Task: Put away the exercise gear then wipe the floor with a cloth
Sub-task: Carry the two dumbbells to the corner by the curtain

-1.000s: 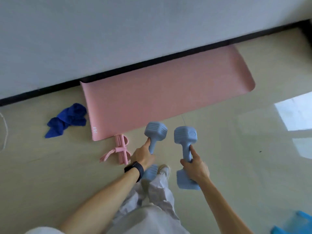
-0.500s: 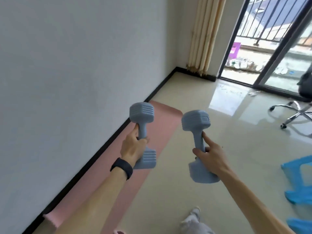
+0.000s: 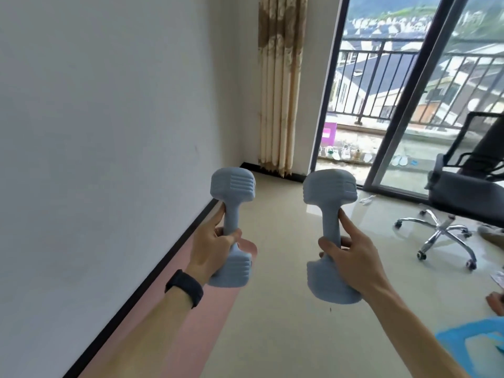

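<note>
The left hand [image 3: 212,246] has its fingers curled tightly round the handle of the left dumbbell [image 3: 233,188], and one finger is stretched up along the handle. The right hand [image 3: 351,257] holds the right dumbbell [image 3: 328,190] in the same way, with its index finger laid straight up the handle. I think this is to keep the weight from tipping. Both dumbbells stand nearly upright in the air in the middle of the view. The left one is at 9 o'clock from the right one, and they do not touch.

I judge that they are held up in front of the body because the person carries them to a storage place, which I cannot see here. One in each hand balances the load.

The pink mat [image 3: 207,323] lies flat on the floor [image 3: 286,309] at 7 o'clock, along the wall, not yet rolled up. It seems the heavy gear goes first. The cloth for wiping is not in view.

An office chair [image 3: 463,192] stands at 3 o'clock, a blue plastic stool [image 3: 469,347] at 5 o'clock and a curtain [image 3: 281,85] at 12 o'clock.
</note>
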